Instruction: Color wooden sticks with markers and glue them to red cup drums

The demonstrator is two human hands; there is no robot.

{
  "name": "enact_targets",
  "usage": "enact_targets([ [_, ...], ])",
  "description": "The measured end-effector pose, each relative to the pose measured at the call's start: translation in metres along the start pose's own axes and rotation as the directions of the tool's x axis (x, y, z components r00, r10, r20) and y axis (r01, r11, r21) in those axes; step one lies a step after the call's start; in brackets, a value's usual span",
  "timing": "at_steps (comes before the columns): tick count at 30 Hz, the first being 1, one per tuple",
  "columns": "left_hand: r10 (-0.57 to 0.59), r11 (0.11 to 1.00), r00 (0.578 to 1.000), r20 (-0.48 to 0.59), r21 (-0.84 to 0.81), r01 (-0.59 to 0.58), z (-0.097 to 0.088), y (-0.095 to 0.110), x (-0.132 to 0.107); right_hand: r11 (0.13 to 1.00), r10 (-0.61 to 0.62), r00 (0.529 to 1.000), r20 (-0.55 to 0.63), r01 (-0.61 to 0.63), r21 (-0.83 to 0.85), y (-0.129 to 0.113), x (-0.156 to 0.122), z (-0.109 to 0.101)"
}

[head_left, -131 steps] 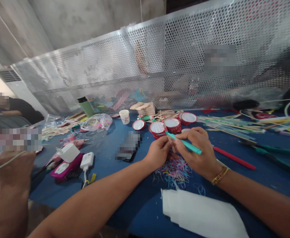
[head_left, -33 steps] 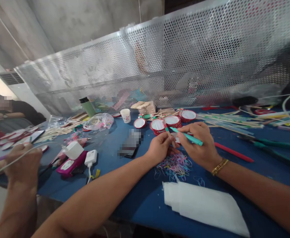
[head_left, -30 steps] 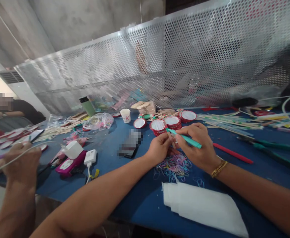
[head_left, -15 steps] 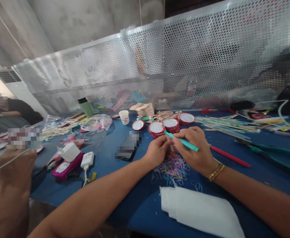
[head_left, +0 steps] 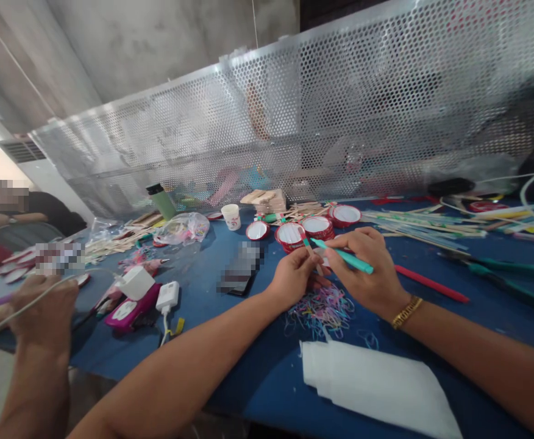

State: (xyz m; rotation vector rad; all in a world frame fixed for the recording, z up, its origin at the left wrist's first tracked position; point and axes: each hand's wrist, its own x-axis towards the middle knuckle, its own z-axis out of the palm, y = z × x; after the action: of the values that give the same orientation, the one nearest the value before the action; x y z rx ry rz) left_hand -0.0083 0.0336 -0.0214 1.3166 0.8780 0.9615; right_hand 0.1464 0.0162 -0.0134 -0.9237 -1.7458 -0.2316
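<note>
Between the fingertips of my left hand (head_left: 292,279) is a thin wooden stick (head_left: 310,249), tilted, with red and green colour at its upper end. My right hand (head_left: 363,268) grips a turquoise marker pen (head_left: 353,262), its tip pointing left, close beside the coloured part of the stick. Below both hands lies a heap of small coloured rubber bands (head_left: 324,312). Just behind them stand stacked round red-rimmed pieces with white faces (head_left: 289,233). A red marker pen (head_left: 431,284) rests to the right of my right hand.
A white folded sheet (head_left: 377,381) lies in front. Left are a phone (head_left: 240,268), chargers (head_left: 167,296) and a co-worker's hand (head_left: 42,308). Behind stand a paper cup (head_left: 231,217) and a perforated metal screen (head_left: 194,140). Pliers (head_left: 514,283) and sticks (head_left: 422,224) lie right.
The marker's tip has moved slightly right, away from the stick, so more of the stick's green band shows. The whole view has shifted a little.
</note>
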Motion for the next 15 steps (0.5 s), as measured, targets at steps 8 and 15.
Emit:
enact_targets([
  [8, 0.028, 1.0, 1.0, 0.009, -0.009, -0.028, -0.0006, -0.003, 0.001, 1.0, -0.001, 1.0, 0.022, 0.001, -0.016, 0.0033, -0.0009, 0.0013],
  [15, 0.043, 0.999, 0.999, 0.006, 0.015, -0.043, 0.0007, -0.0007, -0.0007, 0.997, -0.069, 0.998, 0.0, 0.069, 0.018, -0.0012, -0.0013, 0.0009],
])
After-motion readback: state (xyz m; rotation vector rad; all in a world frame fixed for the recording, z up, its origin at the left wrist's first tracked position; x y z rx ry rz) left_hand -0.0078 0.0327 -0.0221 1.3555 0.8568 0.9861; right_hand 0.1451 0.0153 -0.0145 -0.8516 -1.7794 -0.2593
